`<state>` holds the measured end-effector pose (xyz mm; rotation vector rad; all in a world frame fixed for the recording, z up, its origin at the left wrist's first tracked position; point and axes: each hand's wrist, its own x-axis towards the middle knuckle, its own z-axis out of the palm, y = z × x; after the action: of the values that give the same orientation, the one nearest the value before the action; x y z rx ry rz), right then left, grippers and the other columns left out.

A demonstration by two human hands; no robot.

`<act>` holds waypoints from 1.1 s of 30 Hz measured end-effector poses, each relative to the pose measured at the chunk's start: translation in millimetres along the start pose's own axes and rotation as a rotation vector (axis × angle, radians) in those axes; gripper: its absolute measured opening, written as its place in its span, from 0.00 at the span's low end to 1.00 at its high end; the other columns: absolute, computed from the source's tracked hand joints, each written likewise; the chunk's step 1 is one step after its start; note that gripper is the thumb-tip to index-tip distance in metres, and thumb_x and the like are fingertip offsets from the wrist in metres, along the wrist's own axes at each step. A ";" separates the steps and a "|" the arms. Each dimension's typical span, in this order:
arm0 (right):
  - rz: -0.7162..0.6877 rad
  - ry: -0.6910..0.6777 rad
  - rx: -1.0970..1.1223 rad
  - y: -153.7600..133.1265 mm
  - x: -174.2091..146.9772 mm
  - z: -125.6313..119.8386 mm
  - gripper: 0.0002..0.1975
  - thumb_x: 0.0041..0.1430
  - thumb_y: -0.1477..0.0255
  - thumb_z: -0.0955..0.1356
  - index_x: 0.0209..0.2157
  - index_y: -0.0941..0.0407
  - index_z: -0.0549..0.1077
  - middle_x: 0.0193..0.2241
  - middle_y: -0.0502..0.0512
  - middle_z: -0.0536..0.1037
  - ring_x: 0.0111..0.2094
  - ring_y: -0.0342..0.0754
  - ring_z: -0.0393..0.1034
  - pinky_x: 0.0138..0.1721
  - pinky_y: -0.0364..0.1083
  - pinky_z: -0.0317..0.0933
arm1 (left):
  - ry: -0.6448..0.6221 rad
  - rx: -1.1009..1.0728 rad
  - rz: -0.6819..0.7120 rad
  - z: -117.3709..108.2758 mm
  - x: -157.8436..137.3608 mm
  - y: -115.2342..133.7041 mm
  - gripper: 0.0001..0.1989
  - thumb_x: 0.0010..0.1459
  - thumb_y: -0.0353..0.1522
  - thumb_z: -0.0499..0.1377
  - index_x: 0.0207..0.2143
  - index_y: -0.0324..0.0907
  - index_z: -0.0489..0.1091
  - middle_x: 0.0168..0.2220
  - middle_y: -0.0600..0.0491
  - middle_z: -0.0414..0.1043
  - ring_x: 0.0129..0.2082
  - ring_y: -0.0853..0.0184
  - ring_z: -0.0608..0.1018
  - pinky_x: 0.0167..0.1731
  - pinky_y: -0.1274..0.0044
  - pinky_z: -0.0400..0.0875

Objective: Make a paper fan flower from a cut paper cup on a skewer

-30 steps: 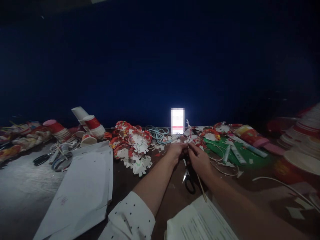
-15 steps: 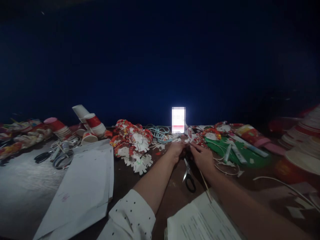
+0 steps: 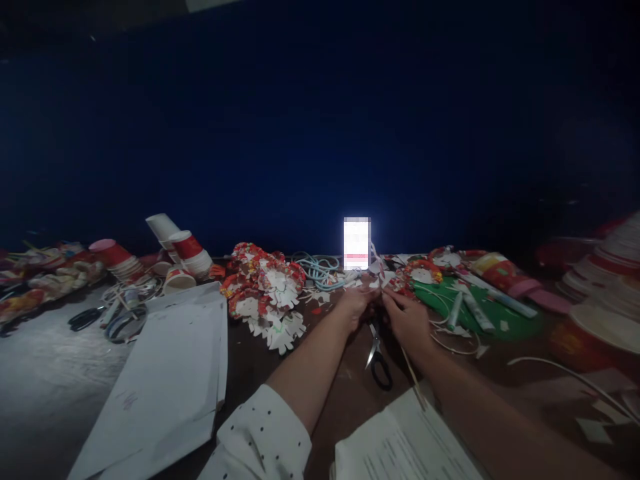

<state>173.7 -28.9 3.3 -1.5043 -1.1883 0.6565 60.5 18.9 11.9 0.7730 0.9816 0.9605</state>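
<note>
Your left hand (image 3: 353, 308) and right hand (image 3: 408, 321) come close together, perhaps for steadiness; I cannot tell their grip. Black-handled metal scissors (image 3: 376, 346) lie near.

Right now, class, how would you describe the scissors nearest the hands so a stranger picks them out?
Over the brown table, find the left hand and right hand close together. Just below them in view lie the scissors. Black-handled and shiny-bladed, they stand apart from the pale stick to their right.
</note>
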 end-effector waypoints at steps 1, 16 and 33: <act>-0.021 0.010 -0.012 0.7 0.1 0.7 0.25 0.53 0.60 0.67 0.45 0.60 0.83 0.31 0.60 0.84 0.30 0.53 0.76 0.35 0.49 0.69 | 0.005 0.011 -0.013 0.9 -1.0 1.1 0.10 0.48 0.31 0.71 0.26 0.36 0.73 0.19 0.56 0.68 0.16 0.77 0.66 0.18 0.83 0.56; 0.045 -0.036 0.017 -2.5 -6.8 8.8 0.25 0.55 0.61 0.67 0.49 0.59 0.81 0.26 0.56 0.82 0.24 0.49 0.72 0.30 0.47 0.65 | 0.145 0.064 0.028 2.4 2.5 -1.9 0.07 0.52 0.26 0.65 0.24 0.36 0.71 0.17 0.56 0.66 0.16 0.75 0.67 0.19 0.81 0.57; 0.222 -0.017 0.273 -3.8 -10.9 11.2 0.17 0.43 0.62 0.71 0.32 0.59 0.81 0.20 0.50 0.75 0.21 0.44 0.65 0.24 0.43 0.58 | 0.190 0.028 -0.003 7.7 0.1 0.8 0.10 0.49 0.27 0.69 0.22 0.37 0.69 0.16 0.57 0.66 0.14 0.76 0.65 0.16 0.82 0.54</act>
<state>158.7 -34.7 1.6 -1.4093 -0.9084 0.9432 67.4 18.4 15.4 0.7126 1.1622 1.0335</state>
